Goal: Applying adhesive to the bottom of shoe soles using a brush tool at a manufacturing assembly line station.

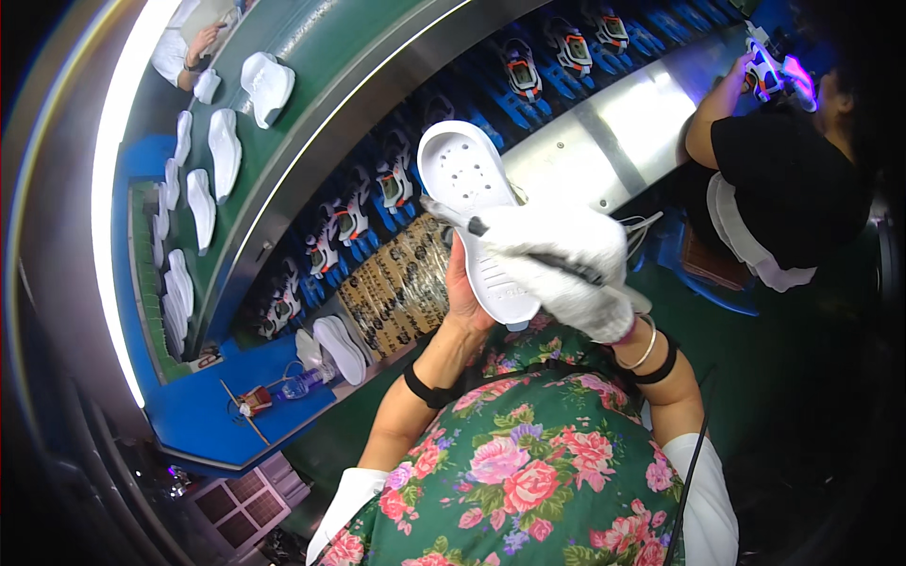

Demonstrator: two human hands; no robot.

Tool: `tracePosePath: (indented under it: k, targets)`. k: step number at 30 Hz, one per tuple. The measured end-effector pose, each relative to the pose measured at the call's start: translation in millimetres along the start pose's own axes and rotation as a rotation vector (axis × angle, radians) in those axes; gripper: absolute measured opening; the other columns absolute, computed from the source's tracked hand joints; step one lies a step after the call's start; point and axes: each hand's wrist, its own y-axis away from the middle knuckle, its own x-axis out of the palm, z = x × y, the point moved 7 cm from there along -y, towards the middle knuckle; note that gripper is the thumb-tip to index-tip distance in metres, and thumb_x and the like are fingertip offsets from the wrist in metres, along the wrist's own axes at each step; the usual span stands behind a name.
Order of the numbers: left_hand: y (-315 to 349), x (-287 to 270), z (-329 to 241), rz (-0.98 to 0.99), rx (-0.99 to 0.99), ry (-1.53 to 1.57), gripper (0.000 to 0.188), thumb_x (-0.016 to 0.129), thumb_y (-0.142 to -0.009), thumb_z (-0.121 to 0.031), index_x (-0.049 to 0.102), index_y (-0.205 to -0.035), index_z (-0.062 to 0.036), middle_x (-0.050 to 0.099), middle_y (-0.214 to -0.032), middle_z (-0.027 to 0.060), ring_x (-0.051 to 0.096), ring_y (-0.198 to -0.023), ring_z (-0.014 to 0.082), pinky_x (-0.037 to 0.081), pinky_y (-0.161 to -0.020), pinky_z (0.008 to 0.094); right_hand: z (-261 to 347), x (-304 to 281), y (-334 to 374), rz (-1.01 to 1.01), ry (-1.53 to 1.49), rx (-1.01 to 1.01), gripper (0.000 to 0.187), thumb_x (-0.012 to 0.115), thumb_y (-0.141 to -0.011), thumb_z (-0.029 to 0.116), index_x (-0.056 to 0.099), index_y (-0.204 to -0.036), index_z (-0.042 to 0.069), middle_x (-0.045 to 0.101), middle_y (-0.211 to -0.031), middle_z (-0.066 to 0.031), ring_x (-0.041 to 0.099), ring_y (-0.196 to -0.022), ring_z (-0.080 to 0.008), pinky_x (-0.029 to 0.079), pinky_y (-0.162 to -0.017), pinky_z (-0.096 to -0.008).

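Observation:
A white shoe sole [464,179] with small holes at its wide end and ridges at its narrow end is held up in front of me. My bare left hand [462,283] grips its left edge from beneath, most of the fingers hidden behind it. Across the sole's middle lies my right hand [566,259] in a white glove, its fingers bent and close together. A dark grey tip [439,209] sticks out at the glove's left end; whether it is a stained fingertip or a small tool, I cannot tell.
White soles [225,156] lie on the green belt [283,141] at left. Behind the metal edge, shoe uppers [392,179] sit on blue racks. A blue table [203,415] bears a bottle [304,382]; white soles [340,349] lie beside it. A co-worker [793,179] sits at right.

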Motion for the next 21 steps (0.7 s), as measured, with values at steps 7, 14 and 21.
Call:
tracePosePath:
  k: [7, 14, 21]
  targets:
    - [-5, -10, -11, -0.22, 0.056, -0.348, 0.077, 0.056, -0.094, -0.058, 0.039, -0.149, -0.0077, 0.049, -0.147, 0.0177, 0.048, -0.134, 0.0345, 0.036, -0.115, 0.0537, 3, 6, 13, -0.09, 0.172, -0.07, 0.025, 0.071, -0.08, 0.001, 0.075, -0.104, 0.005, 0.075, -0.107, -0.0136, 0.072, -0.096, -0.0255, 0.055, -0.088, -0.0376]
    - [-31, 23, -16, -0.028, 0.126, -0.124, 0.088, 0.045, -0.093, -0.071, 0.032, -0.152, -0.0073, 0.046, -0.147, 0.0224, 0.051, -0.131, 0.0363, 0.043, -0.11, 0.0503, -13, -14, 6, -0.183, 0.089, -0.082, 0.023, 0.074, -0.078, 0.002, 0.076, -0.1, 0.003, 0.076, -0.101, -0.0127, 0.072, -0.091, -0.0261, 0.056, -0.081, -0.036]
    - [-39, 32, -11, 0.087, 0.1, -0.057, 0.079, 0.052, -0.093, -0.065, 0.037, -0.149, -0.0104, 0.048, -0.145, 0.0196, 0.052, -0.126, 0.0435, 0.045, -0.106, 0.0589, -14, -2, 14, -0.085, -0.126, 0.056, 0.015, 0.075, -0.079, 0.003, 0.077, -0.094, 0.003, 0.075, -0.1, -0.013, 0.072, -0.087, -0.0241, 0.056, -0.084, -0.034]
